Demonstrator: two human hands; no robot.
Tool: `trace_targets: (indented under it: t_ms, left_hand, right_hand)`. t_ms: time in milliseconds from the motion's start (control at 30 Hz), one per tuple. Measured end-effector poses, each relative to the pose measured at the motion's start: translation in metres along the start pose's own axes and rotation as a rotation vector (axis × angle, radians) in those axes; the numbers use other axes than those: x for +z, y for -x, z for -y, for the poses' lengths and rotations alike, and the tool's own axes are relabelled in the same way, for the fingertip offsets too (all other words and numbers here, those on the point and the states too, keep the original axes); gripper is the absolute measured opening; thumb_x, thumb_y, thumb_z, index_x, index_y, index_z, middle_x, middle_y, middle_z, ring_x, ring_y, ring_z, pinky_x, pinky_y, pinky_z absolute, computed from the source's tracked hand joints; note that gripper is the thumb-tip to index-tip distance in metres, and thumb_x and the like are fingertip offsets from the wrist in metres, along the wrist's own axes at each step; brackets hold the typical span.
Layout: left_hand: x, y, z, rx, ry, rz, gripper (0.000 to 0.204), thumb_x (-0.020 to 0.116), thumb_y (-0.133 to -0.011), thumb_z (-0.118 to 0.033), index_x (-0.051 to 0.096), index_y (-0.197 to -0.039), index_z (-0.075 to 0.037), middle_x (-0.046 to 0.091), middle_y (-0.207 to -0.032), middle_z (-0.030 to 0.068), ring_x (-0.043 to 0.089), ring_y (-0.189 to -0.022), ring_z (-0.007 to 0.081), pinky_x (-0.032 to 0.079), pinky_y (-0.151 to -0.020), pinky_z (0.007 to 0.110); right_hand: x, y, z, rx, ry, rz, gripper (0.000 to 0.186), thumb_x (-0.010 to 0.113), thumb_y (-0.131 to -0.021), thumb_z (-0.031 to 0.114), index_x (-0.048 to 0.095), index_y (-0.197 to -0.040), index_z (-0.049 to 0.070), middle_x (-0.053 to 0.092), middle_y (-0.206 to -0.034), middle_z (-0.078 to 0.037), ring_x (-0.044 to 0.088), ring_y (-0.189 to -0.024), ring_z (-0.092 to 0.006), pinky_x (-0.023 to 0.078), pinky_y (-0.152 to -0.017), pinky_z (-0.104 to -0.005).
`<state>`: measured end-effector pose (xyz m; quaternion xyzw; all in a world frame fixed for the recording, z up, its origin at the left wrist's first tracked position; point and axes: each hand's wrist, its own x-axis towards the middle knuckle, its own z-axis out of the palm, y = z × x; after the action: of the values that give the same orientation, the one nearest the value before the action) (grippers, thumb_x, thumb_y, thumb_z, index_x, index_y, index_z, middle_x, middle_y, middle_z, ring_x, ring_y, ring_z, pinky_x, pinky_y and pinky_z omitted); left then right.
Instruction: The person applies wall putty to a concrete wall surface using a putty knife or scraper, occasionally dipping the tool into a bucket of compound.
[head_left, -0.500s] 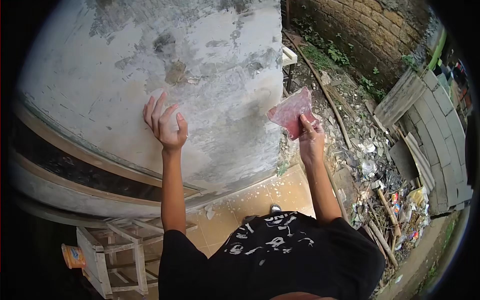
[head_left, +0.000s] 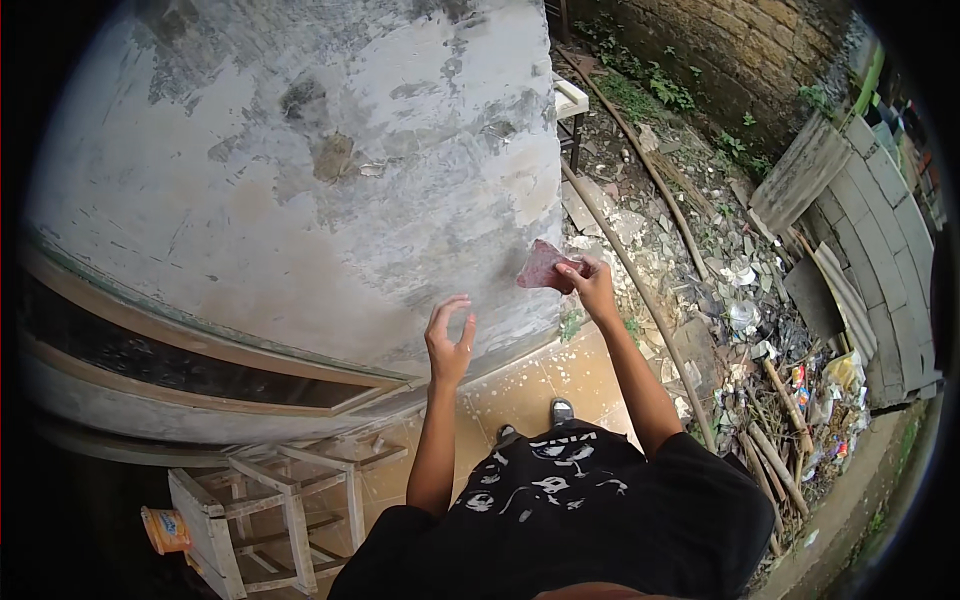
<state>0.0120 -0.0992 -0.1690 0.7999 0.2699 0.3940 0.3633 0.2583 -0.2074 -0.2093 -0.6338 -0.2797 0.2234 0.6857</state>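
My right hand (head_left: 592, 290) grips a flat, jagged, reddish-pink piece (head_left: 540, 264) by its right side, thumb across it, at the lower right part of the patchy grey-white wall (head_left: 220, 130), near its corner. Whether the piece touches the plaster, I cannot tell. My left hand (head_left: 449, 345) is raised before the same wall, left of and below the piece, empty, with curved fingers apart. A framed dark window strip (head_left: 170, 350) runs low along the wall at the left.
A wooden stool (head_left: 294, 515) lies at bottom left beside an orange bucket (head_left: 166, 530). Tan tiles (head_left: 575, 375) under my feet border rubble (head_left: 740, 315), long poles (head_left: 640, 270) and sticks. Concrete blocks (head_left: 890, 300), a brick wall (head_left: 760, 50) and a white bench (head_left: 568, 97) stand beyond.
Both hands are lower in the view. My left hand has moved rightward; my right hand has brought the piece down and leftward, now turned more edge-on. The view has shifted slightly.
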Motion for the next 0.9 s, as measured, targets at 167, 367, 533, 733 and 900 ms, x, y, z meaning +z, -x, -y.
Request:
trace_targets:
  t_ms: [167, 367, 533, 733, 900]
  left_hand:
    - [-0.059, -0.035, 0.007, 0.373, -0.353, -0.365, 0.014, 0.061, -0.079, 0.003, 0.062, -0.091, -0.003, 0.065, -0.110, 0.0131, 0.056, -0.115, 0.0353, 0.040, -0.099, 0.045]
    - [-0.107, -0.077, -0.002, 0.610, -0.586, -0.583, 0.014, 0.060, -0.081, 0.001, 0.061, -0.093, -0.004, 0.063, -0.119, 0.0149, 0.051, -0.121, 0.0398, 0.036, -0.103, 0.048]
    - [-0.119, -0.108, -0.013, 0.797, -0.648, -0.576, 0.013, 0.061, -0.082, -0.003, 0.061, -0.094, -0.009, 0.064, -0.120, 0.0118, 0.053, -0.121, 0.0375, 0.035, -0.102, 0.050]
    - [-0.117, -0.132, -0.011, 0.832, -0.806, -0.645, 0.008, 0.057, -0.087, -0.015, 0.063, -0.092, -0.018, 0.064, -0.124, 0.0055, 0.052, -0.124, 0.0306, 0.032, -0.102, 0.045]
    - [-0.119, -0.132, 0.004, 0.847, -0.858, -0.635, 0.011, 0.057, -0.085, -0.018, 0.064, -0.094, -0.017, 0.062, -0.127, 0.0083, 0.050, -0.125, 0.0335, 0.029, -0.105, 0.047]
  right_hand:
    - [0.008, -0.017, -0.003, -0.197, 0.223, 0.151, 0.027, 0.080, -0.080, 0.017, 0.061, -0.077, -0.002, 0.052, -0.059, -0.002, 0.042, -0.056, -0.0090, 0.037, -0.052, -0.0276]
    - [0.035, -0.019, 0.010, -0.310, 0.324, 0.263, 0.034, 0.082, -0.074, 0.020, 0.057, -0.075, -0.003, 0.047, -0.059, -0.011, 0.041, -0.055, -0.0193, 0.037, -0.053, -0.0342]
    - [0.058, -0.012, 0.043, -0.346, 0.377, 0.346, 0.027, 0.082, -0.073, 0.020, 0.065, -0.080, -0.001, 0.058, -0.067, -0.018, 0.053, -0.057, -0.0281, 0.043, -0.057, -0.0362]
    - [0.078, -0.026, 0.033, -0.324, 0.443, 0.180, 0.029, 0.083, -0.073, 0.021, 0.065, -0.074, -0.002, 0.057, -0.060, -0.017, 0.051, -0.050, -0.0265, 0.042, -0.052, -0.0358]
    - [0.080, -0.027, 0.040, -0.288, 0.443, 0.130, 0.031, 0.084, -0.072, 0.023, 0.068, -0.075, -0.003, 0.058, -0.056, -0.016, 0.047, -0.045, -0.0209, 0.041, -0.048, -0.0366]
